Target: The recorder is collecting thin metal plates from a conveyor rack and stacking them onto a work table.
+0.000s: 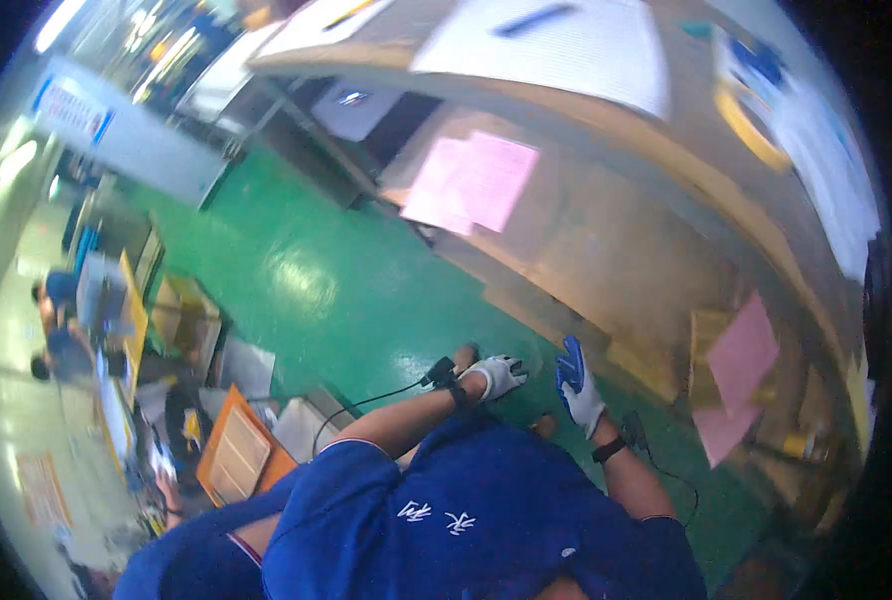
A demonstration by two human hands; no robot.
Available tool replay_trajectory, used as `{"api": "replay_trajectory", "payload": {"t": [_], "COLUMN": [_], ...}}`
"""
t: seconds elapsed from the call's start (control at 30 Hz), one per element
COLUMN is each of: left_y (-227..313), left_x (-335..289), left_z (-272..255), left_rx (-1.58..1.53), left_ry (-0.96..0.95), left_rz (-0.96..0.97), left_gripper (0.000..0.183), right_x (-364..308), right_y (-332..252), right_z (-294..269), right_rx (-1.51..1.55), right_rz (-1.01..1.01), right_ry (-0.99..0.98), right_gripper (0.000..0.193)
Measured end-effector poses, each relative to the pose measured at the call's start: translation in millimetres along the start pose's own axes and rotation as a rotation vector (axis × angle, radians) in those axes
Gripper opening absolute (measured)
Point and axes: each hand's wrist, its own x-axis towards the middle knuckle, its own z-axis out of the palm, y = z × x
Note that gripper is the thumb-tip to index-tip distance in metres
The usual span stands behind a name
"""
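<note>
Near each other, the gloved left hand [499, 377] and gloved right hand [579, 388] are empty, fingers loosely wide; pink sheets [741, 352] sit at three o'clock, the counter [688, 80] at one.

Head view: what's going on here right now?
The person's gloved left hand and right hand are apart in front of a wooden bench, and neither visibly holds anything. On the bench top lie a white sheet with a blue pen on it and a yellow tape roll; pink sheets lie on the shelf below.
</note>
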Motion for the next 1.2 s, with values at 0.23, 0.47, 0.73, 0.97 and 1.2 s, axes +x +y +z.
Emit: {"api": "replay_trajectory", "payload": {"t": [0.23,0.47,0.73,0.97,1.2], "left_y": [-184,-353,-490,-682,-803], "left_x": [0,-77,-162,-193,-250], "left_z": [-69,-170,-275,-337,-421], "left_rx": [-0.232,-0.406,-0.479,-0.215,-1.642], "left_ry": [0.172,0.459,1.03,1.003,1.361], "left_rz": [-0.152,-0.252,-0.225,-0.312,-0.457], "left_gripper": [0.058,0.04,0.02,0.028,0.038], "right_x": [190,311,427,548,684], "right_y": [-26,-108,-161,-194,-238], "right_z": [167,385,595,759,974], "right_rx": [-0.102,-0.308,-0.334,-0.263,0.179], "right_rz": [-0.05,-0.065,-0.158,-0.162,0.109], "right_ry": [-0.326,-0.724,-1.114,-1.202,-1.286], "right_gripper": [0.043,0.046,0.041,0.042,0.037]}}
